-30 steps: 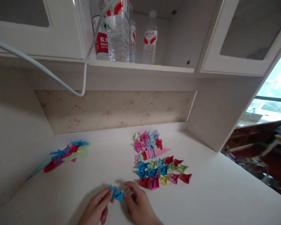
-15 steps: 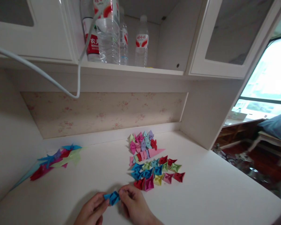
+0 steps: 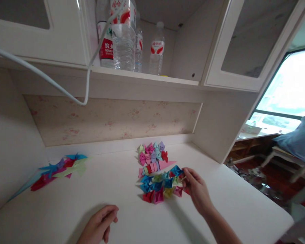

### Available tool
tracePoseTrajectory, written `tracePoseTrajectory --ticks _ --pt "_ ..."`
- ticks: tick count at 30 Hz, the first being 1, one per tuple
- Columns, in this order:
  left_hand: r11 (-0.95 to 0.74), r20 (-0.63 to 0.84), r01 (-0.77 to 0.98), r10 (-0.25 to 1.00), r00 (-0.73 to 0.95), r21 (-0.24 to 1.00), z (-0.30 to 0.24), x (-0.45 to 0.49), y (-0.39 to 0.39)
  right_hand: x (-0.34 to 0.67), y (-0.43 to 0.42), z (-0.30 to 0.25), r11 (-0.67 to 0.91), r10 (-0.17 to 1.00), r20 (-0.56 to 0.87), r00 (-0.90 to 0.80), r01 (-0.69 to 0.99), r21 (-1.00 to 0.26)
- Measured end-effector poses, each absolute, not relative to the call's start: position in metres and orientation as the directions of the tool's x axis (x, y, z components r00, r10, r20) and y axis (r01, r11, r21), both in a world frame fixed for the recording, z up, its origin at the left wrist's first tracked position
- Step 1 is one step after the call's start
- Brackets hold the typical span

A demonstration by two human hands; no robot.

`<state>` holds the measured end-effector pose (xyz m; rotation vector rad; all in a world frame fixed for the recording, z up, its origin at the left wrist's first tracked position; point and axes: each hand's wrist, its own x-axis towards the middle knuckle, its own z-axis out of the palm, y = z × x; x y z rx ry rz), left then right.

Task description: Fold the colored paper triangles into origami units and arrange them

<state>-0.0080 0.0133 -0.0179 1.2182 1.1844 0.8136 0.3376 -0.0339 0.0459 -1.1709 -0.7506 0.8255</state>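
Observation:
My right hand [image 3: 195, 187] reaches out over the right side of a pile of small folded paper pieces [image 3: 159, 185] in several colours. Its fingertips pinch a blue folded paper piece [image 3: 176, 170] at the pile's upper right edge. My left hand [image 3: 99, 225] rests near the desk's front edge with its fingers loosely curled and nothing in them. Behind the pile lies a second cluster of folded pieces [image 3: 153, 156] with a pink paper cone [image 3: 166, 164].
The white desk [image 3: 112, 189] has a colourful paper assembly [image 3: 56, 169] at its back left. Several water bottles [image 3: 124, 37] stand on the shelf above, and a white cable [image 3: 66, 91] hangs down. To the right is a window and a person's clothed back [image 3: 298, 137].
My right hand carried the blue folded piece from in front of me over to the pile's right side. My left hand let go of it and stayed near the desk's front edge.

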Motion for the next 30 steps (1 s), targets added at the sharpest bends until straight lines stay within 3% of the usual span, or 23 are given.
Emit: tracePoseTrajectory --ticks 4,11,22,30 --pt "0.182 -0.212 0.139 0.945 0.25 0.973 -0.027 -0.01 0.016 0.431 -0.016 0.032 0.013 0.755 0.1 0.648 0.136 -0.991" --pt "0.158 -0.192 0.157 0.953 0.233 0.975 -0.034 -0.014 0.018 0.498 0.003 -0.004 -0.234 0.764 -0.024 0.645 0.241 -0.942" --pt "0.151 -0.185 0.15 0.951 0.247 0.977 -0.039 -0.017 0.02 0.518 0.025 -0.021 -0.336 0.85 -0.09 0.519 0.403 -0.851" --pt "0.166 -0.192 0.13 0.956 0.222 0.977 -0.027 -0.013 0.018 0.509 0.027 -0.015 -0.413 0.812 -0.083 0.577 0.47 -0.78"
